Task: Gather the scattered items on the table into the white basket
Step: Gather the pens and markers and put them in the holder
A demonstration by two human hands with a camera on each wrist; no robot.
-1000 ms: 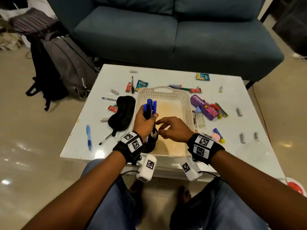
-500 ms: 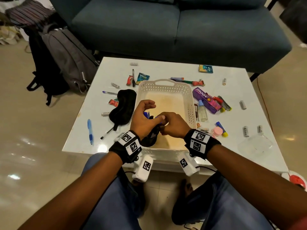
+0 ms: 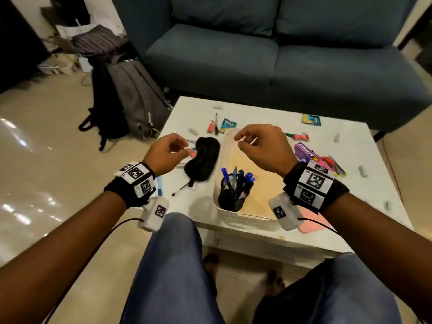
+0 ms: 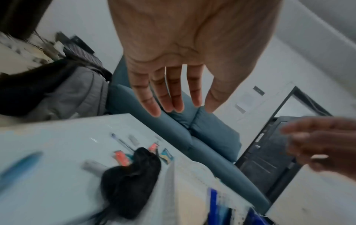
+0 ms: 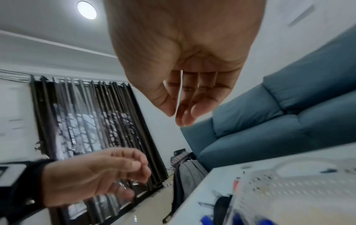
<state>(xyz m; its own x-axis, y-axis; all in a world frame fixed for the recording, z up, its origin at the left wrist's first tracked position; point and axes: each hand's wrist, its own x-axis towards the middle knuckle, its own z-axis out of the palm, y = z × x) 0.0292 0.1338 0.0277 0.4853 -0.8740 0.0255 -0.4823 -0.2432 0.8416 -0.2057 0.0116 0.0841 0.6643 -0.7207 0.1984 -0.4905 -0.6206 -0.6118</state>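
A black mesh pen holder full of blue pens stands upright in the near left corner of the white basket. Both hands hover above the table, and neither holds anything. My left hand hangs over the black eye mask, left of the basket; in the left wrist view its fingers are straight. My right hand floats over the basket's far end, its fingers relaxed. Scattered around lie a purple box, a black pen, sachets and small batteries.
A teal sofa stands behind the white table. A grey backpack leans on the floor at the table's far left. A pink flat item lies near the front edge by my right wrist. My knees are under the near edge.
Both hands set the pen holder down in the basket's near left corner, let go of it, then rose and moved apart. The head view tilted up.
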